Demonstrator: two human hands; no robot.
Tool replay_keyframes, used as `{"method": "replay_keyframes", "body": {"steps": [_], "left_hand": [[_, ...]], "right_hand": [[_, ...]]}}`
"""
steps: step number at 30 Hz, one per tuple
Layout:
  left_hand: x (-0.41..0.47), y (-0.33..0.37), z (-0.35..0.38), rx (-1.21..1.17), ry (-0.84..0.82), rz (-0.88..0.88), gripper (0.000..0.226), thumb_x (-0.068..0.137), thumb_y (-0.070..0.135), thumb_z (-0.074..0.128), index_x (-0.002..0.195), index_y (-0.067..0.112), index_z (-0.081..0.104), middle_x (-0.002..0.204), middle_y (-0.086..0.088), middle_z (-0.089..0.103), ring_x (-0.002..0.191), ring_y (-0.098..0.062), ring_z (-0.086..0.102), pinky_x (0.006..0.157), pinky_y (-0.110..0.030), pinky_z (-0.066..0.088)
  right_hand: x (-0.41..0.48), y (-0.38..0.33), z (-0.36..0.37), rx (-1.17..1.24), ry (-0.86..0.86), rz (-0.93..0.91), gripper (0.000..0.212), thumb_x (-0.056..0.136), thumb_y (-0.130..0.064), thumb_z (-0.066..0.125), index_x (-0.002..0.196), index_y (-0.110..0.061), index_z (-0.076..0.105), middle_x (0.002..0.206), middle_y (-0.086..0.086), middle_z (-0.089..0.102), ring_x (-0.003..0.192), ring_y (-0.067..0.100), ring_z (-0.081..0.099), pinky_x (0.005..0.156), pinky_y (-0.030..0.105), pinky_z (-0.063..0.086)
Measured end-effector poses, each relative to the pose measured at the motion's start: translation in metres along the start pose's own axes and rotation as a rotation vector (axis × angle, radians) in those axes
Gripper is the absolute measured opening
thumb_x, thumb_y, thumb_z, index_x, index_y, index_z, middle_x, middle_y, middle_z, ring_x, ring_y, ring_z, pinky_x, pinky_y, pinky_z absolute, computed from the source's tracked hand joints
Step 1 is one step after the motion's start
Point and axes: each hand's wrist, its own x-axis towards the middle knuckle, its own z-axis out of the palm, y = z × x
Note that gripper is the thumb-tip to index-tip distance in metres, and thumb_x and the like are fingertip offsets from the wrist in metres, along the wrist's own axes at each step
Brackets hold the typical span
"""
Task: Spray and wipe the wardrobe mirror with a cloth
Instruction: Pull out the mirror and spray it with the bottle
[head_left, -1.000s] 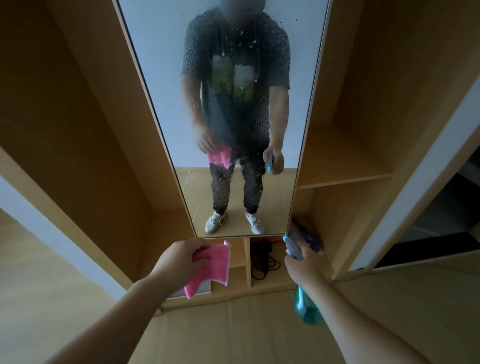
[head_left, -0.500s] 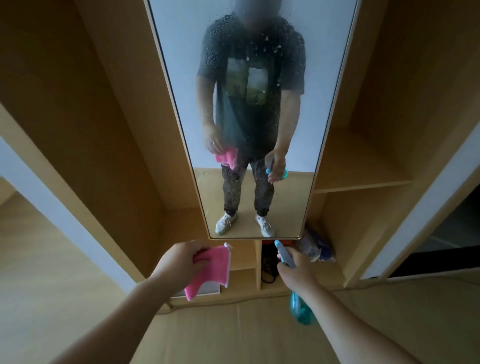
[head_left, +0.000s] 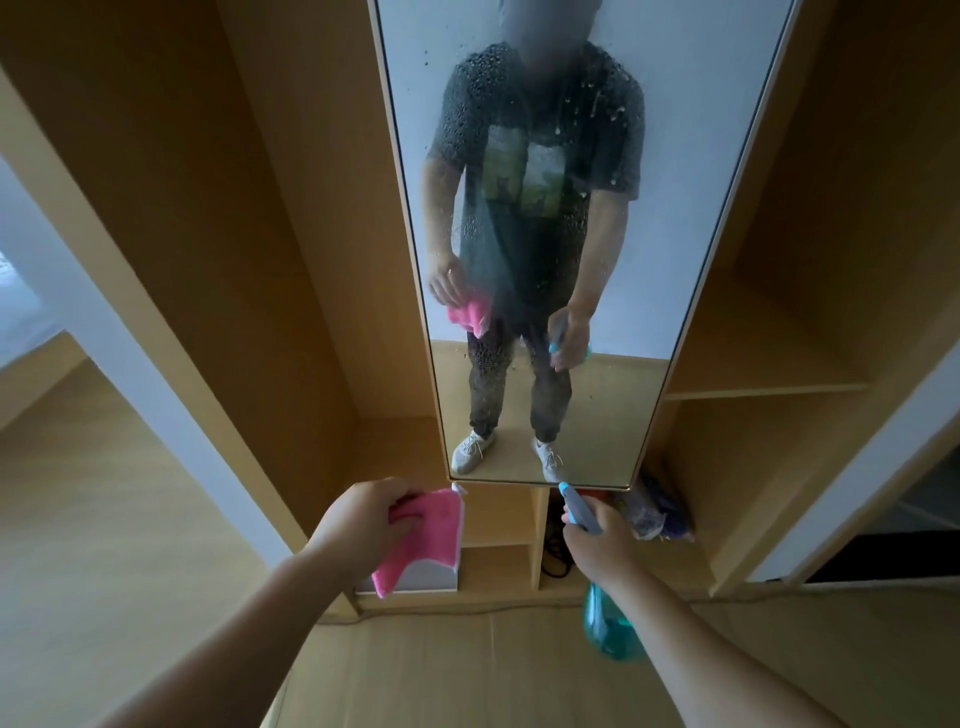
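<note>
A pink cloth (head_left: 423, 535) is gripped in the left hand (head_left: 363, 519), fingers curled and clamped on its upper edge; the rest of the cloth hangs down below the hand. A spray bottle (head_left: 602, 618) is held in the right hand (head_left: 602, 545), fingers wrapped tight round its neck; the blue nozzle (head_left: 574, 506) is pointed up toward the bottom edge of the mirror, the teal body hangs under the wrist. Both hands are held apart, just below the mirror, not touching it.

Behind the hands, low cubbies of the wooden wardrobe (head_left: 208, 260) are seen: a white box (head_left: 431, 577) in the left one, a dark cable (head_left: 556, 556) in the middle one, a crumpled bundle (head_left: 654, 509) at right; what it is cannot be told.

The tall mirror (head_left: 675, 156) is set upright between open wardrobe compartments. Its glass is covered with droplets and runs, densest in the upper and middle part. A standing person with cloth and bottle is reflected in it. A shelf (head_left: 753, 384) is seen at right.
</note>
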Motion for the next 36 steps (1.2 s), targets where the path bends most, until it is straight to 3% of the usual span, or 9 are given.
{"method": "replay_keyframes", "body": {"steps": [3,7,12,15,18,21,26,31,36], "left_hand": [[-0.001,-0.002,-0.005,0.003,0.008,-0.003,0.021,0.087,0.025,0.065,0.105,0.035,0.066,0.086,0.021,0.064,0.077,0.001,0.058,0.062,-0.013,0.044],[-0.004,-0.002,-0.011,-0.003,0.018,0.002,0.019,0.088,0.024,0.064,0.104,0.034,0.066,0.086,0.021,0.063,0.077,0.001,0.058,0.063,-0.014,0.047],[-0.009,-0.006,-0.018,-0.002,0.034,-0.006,0.02,0.087,0.024,0.064,0.106,0.032,0.067,0.087,0.019,0.064,0.078,0.0,0.058,0.062,-0.014,0.044],[-0.011,-0.008,-0.022,0.0,0.044,-0.006,0.022,0.088,0.024,0.064,0.107,0.033,0.066,0.089,0.019,0.064,0.079,-0.001,0.058,0.063,-0.012,0.044],[-0.01,-0.007,-0.028,-0.003,0.063,0.002,0.021,0.088,0.023,0.064,0.106,0.034,0.066,0.087,0.022,0.062,0.078,0.001,0.057,0.062,-0.012,0.042],[-0.006,-0.003,-0.037,-0.012,0.073,0.017,0.021,0.086,0.022,0.065,0.102,0.035,0.065,0.084,0.022,0.063,0.077,0.001,0.059,0.066,-0.017,0.05],[0.01,0.017,-0.062,-0.008,0.132,0.073,0.02,0.087,0.023,0.065,0.101,0.037,0.065,0.083,0.022,0.063,0.075,0.003,0.059,0.064,-0.015,0.05],[0.032,0.053,-0.1,0.003,0.248,0.149,0.014,0.086,0.022,0.063,0.094,0.033,0.066,0.079,0.019,0.064,0.071,0.003,0.059,0.062,-0.017,0.052],[0.049,0.085,-0.132,0.009,0.316,0.243,0.023,0.085,0.022,0.063,0.086,0.044,0.058,0.074,0.026,0.059,0.069,0.004,0.057,0.055,-0.01,0.041]], "right_hand": [[-0.002,-0.007,0.002,-0.032,-0.057,-0.039,0.013,0.085,-0.012,0.053,0.093,-0.014,0.063,0.086,0.008,0.065,0.072,0.016,0.06,0.054,0.015,0.042],[-0.005,-0.019,0.008,-0.072,-0.091,-0.111,0.014,0.086,-0.011,0.053,0.091,-0.021,0.062,0.074,0.0,0.06,0.056,0.001,0.052,0.045,0.004,0.037],[-0.009,-0.03,0.015,-0.104,-0.073,-0.138,0.02,0.088,-0.014,0.053,0.069,-0.021,0.051,0.057,-0.004,0.047,0.042,-0.002,0.046,0.041,0.007,0.035],[-0.007,-0.03,0.018,-0.066,-0.035,-0.093,0.025,0.09,-0.017,0.051,0.068,-0.026,0.047,0.056,-0.005,0.046,0.039,-0.001,0.046,0.038,0.008,0.031],[-0.004,-0.034,0.015,-0.038,-0.063,-0.081,0.014,0.088,-0.013,0.051,0.075,-0.019,0.053,0.061,-0.002,0.048,0.045,0.004,0.043,0.04,0.007,0.032],[-0.003,-0.044,0.006,-0.004,-0.056,-0.105,0.018,0.087,-0.01,0.052,0.091,-0.027,0.057,0.072,-0.001,0.057,0.055,0.003,0.053,0.043,0.004,0.036],[0.005,-0.086,-0.031,0.105,0.045,-0.174,0.024,0.088,-0.011,0.052,0.106,-0.025,0.059,0.077,-0.004,0.059,0.064,0.006,0.054,0.05,0.009,0.039],[0.006,-0.161,-0.098,0.17,0.178,-0.378,0.02,0.091,-0.013,0.056,0.105,-0.026,0.06,0.076,-0.008,0.054,0.064,0.007,0.052,0.046,0.009,0.039],[-0.003,-0.226,-0.159,0.228,0.277,-0.549,0.018,0.091,-0.01,0.055,0.098,-0.027,0.061,0.074,-0.004,0.053,0.059,0.007,0.047,0.046,0.01,0.038]]}}
